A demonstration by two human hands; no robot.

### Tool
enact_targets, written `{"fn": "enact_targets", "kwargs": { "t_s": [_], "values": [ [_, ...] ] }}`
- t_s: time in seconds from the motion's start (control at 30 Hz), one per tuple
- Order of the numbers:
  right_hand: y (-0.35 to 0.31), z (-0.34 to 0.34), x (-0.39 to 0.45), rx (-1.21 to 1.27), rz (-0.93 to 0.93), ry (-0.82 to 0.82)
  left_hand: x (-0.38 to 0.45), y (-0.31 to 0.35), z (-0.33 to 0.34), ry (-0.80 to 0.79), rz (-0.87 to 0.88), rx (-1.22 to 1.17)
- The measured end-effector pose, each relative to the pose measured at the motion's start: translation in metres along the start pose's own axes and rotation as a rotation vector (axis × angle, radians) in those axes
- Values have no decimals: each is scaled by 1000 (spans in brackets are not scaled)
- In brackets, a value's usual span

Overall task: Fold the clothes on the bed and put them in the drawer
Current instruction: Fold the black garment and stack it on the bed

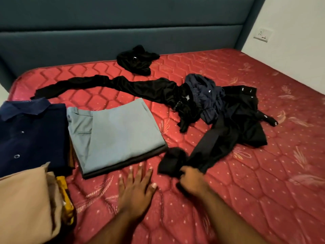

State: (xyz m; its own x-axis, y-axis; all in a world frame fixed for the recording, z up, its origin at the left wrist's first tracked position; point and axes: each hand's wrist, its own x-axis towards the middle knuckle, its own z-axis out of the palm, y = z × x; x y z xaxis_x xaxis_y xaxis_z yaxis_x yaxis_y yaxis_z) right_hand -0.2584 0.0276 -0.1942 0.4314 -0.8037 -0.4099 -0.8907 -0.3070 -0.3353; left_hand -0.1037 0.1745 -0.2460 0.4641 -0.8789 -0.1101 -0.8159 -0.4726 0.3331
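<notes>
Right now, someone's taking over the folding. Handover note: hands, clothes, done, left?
Left hand: open, fingers spread flat on the mattress.
Right hand: grips the near end of a black garment that trails back into the unfolded pile.
Done: grey trousers, navy shirt and beige garment folded at near left.
Left: the held garment, navy bundle, long black piece, small black heap by the headboard. No drawer in view.

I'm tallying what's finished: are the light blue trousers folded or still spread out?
Folded. The light blue trousers lie as a neat flat rectangle with stacked layers showing at the near edge, beside the folded navy shirt.
</notes>
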Motion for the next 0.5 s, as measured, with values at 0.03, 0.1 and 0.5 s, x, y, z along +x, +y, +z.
{"fn": "enact_targets", "kwargs": {
  "t_s": [0.03,0.1,0.5],
  "values": [
    [-10,13,-23,-8,-23,-72,-7,2,1,-38,-17,-78],
    [-33,42,-72,-51,-89,-222,-19,3,-3,-162,-82,-330],
    [-43,91,-188,293,-230,386,-178,-86,-27,-239,111,-581]
  ]
}}
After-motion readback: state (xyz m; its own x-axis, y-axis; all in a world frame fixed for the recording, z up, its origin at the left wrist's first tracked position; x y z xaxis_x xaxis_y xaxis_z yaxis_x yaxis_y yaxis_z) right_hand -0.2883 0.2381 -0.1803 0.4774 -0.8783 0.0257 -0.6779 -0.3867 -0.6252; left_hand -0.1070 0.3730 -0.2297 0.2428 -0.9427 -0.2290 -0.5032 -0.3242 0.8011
